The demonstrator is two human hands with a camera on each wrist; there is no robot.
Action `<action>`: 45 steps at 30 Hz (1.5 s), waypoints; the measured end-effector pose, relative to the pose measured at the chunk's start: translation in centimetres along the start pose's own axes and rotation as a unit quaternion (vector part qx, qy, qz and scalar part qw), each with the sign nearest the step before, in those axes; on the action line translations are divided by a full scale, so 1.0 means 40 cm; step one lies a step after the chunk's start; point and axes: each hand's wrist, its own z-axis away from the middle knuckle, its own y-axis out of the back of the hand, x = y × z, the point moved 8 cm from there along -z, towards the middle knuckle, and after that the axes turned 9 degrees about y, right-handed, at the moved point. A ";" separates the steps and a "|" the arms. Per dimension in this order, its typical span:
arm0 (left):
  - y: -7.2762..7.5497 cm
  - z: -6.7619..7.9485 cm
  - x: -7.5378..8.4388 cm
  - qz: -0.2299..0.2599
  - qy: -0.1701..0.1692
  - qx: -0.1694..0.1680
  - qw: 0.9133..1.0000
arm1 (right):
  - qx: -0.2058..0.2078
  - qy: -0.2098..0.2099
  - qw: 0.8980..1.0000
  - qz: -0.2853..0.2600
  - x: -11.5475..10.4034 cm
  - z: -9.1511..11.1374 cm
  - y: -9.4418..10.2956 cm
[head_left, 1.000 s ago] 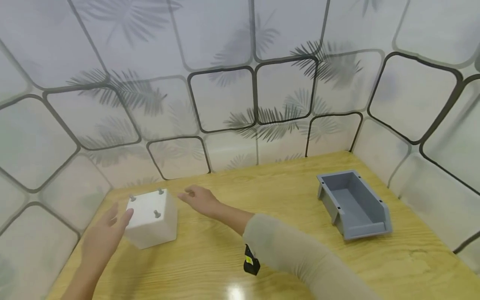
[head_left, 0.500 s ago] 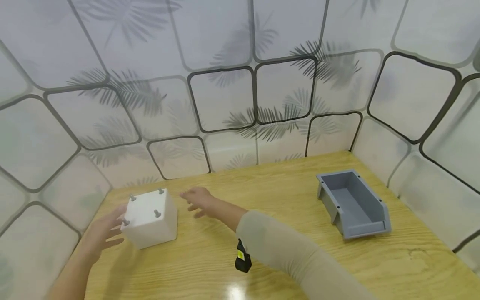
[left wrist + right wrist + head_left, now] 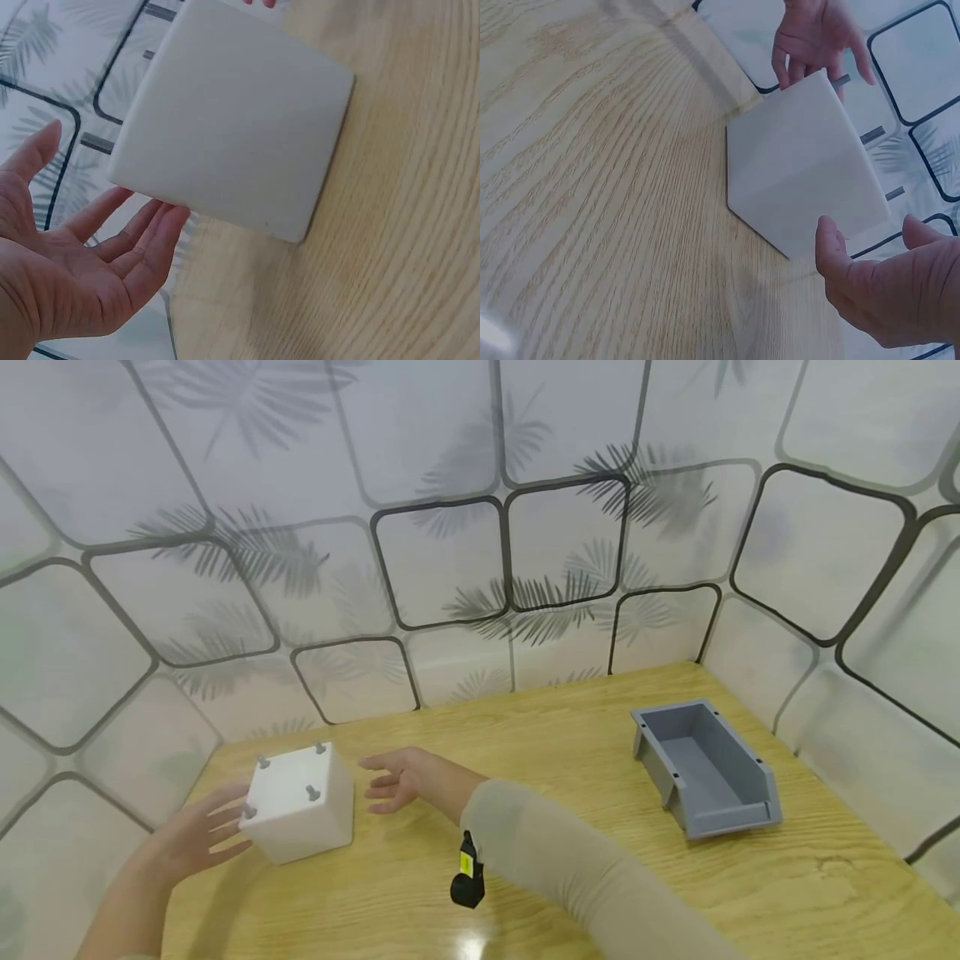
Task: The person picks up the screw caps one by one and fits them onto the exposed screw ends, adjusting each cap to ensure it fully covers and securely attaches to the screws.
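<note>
On the table at the left stands a white box (image 3: 296, 827) with several grey pegs (image 3: 312, 793) sticking up from its top. My left hand (image 3: 191, 837) is beside the box's left face, fingers extended. In the left wrist view its fingertips (image 3: 176, 216) reach the box's edge; whether they touch I cannot tell. To the right of the box, my right hand (image 3: 401, 781) holds nothing, its fingers spread and facing the box. A gap shows between that hand and the box in the head view.
A grey open-front bin (image 3: 705, 777) sits at the right of the wooden table (image 3: 540, 752). Patterned walls (image 3: 450, 560) close off the back and both sides. A black device with a yellow label (image 3: 467, 872) hangs at my right wrist.
My left hand has drawn back from the box's top corner and turned its fingers toward the left face. The right hand has opened its fingers and lowered slightly. The box stays put.
</note>
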 end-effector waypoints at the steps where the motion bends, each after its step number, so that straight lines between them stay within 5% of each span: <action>1: 0.002 -0.005 0.000 0.000 0.006 0.007 1.000 | 0.004 -0.003 1.000 -0.004 0.001 -0.002 -0.001; 15: -0.004 -0.059 0.013 -0.037 0.050 0.064 0.996 | -0.006 0.030 0.993 0.113 0.019 -0.012 -0.056; 24: 0.005 -0.059 0.023 -0.078 0.036 0.053 0.995 | 0.018 0.042 0.996 0.079 0.035 -0.036 -0.087; 34: 0.011 -0.073 0.021 -0.098 0.039 0.037 0.994 | 0.018 0.092 0.991 0.091 0.024 -0.047 -0.120; 45: 0.034 -0.088 0.009 -0.090 0.025 0.020 0.995 | 0.018 0.098 0.986 0.133 0.015 -0.061 -0.131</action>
